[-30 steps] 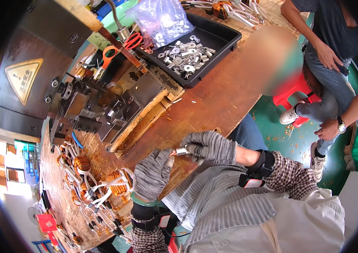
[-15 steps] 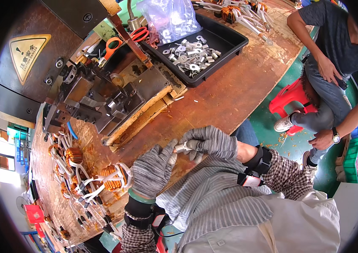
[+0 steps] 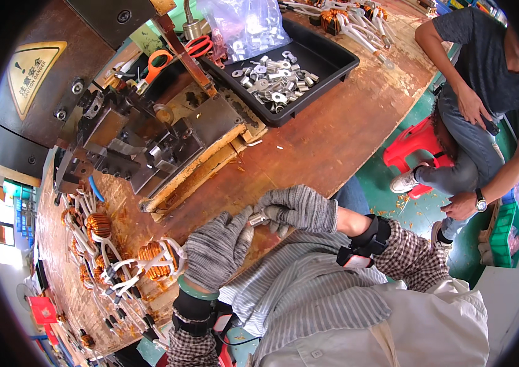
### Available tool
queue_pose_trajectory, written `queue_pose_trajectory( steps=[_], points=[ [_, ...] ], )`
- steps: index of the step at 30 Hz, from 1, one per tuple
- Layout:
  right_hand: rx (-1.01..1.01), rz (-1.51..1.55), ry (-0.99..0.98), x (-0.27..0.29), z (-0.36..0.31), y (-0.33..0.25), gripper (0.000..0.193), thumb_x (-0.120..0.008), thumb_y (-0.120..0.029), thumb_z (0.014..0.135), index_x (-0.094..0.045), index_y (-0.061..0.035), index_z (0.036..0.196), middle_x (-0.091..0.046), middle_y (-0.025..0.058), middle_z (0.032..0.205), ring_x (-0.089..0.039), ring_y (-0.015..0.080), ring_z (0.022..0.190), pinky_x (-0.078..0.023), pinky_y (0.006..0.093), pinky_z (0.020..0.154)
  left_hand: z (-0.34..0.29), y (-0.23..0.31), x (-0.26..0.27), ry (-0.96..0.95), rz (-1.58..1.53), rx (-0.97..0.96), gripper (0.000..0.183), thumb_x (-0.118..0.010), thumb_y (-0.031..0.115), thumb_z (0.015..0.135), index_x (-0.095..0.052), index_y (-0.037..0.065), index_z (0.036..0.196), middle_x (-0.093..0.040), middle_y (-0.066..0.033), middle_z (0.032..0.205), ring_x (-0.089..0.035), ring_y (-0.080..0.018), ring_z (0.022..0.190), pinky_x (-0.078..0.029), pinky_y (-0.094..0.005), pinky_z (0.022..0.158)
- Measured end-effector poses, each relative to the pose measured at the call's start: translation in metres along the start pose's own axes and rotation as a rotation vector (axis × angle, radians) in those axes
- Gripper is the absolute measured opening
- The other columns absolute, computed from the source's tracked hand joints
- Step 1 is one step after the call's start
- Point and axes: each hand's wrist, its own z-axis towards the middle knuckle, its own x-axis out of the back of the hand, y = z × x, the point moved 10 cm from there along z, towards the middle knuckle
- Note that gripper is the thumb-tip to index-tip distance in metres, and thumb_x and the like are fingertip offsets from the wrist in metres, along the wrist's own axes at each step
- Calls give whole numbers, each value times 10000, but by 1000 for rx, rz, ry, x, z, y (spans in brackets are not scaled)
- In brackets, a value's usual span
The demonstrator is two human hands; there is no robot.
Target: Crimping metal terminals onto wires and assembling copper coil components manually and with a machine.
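Gripped in the fingers of my gloved right hand (image 3: 301,208) is a small silver cable lug (image 3: 258,218), level and pointing left. The fingertips of my gloved left hand (image 3: 215,249) are closed at the lug's left end; what they pinch is hidden. Beside that hand lies a copper-wound ring coil (image 3: 157,260), whose white leads reach the hand's edge and pass out of sight. More loose lugs (image 3: 276,79) fill part of a black tray (image 3: 317,101) at the back, along with a clear plastic bag (image 3: 244,27) of them.
A dark metal press (image 3: 149,137) stands at the left on the wooden bench (image 3: 308,147). Orange-handled scissors (image 3: 159,64) lie behind it. Several coils with white leads (image 3: 97,226) crowd the left edge; others (image 3: 357,24) lie far back. A person (image 3: 479,92) sits at right on a red stool (image 3: 415,147).
The view has shifted slightly, moving the bench and press a little left in the picture. Both hands stay together at the lug, with only small finger movement.
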Motion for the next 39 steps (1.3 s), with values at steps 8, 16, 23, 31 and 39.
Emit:
queue_pose_trajectory(
  steps=[8, 16, 23, 31, 39],
  points=[
    [-17, 40, -48, -15, 4, 6, 190, -464, -130, 895, -549, -25, 1028, -596, 36, 780, -570, 96, 626, -495, 236, 571, -3, -13, -7, -7, -251, 21, 280, -578, 143, 781, -553, 36, 1039, -607, -133, 844, -605, -281, 712, -476, -346, 623],
    [227, -253, 64, -4, -1, -7, 205, -530, -182, 854, -563, -56, 1012, -602, 69, 784, -582, 149, 679, -475, 282, 642, 0, 7, 25, 136, 61, -17, 294, -581, 159, 774, -531, 31, 1033, -578, -129, 814, -562, -302, 704, -468, -362, 650],
    [175, -219, 86, 0, 3, -8, 217, -568, -185, 814, -574, -51, 984, -605, 77, 759, -585, 162, 653, -465, 278, 626, -88, 35, 73, 254, -120, -9, 359, -615, 248, 788, -528, 41, 1068, -571, -142, 1004, -573, -327, 865, -473, -361, 743],
    [112, -61, 47, -4, 8, 3, 198, -569, -120, 811, -568, -21, 983, -580, 5, 703, -520, 70, 611, -449, 231, 591, -1, 144, 75, 281, -124, -617, 401, -571, 284, 799, -503, 134, 1165, -564, -35, 814, -527, -200, 648, -436, -338, 526],
    [171, -154, 117, -2, 2, -4, 196, -595, -155, 803, -604, -22, 946, -627, 27, 759, -575, 90, 616, -468, 238, 582, -144, -39, 108, 527, 418, 248, 580, -739, 275, 650, -487, 53, 1124, -503, -162, 1091, -517, -328, 986, -448, -395, 811]
  ],
)
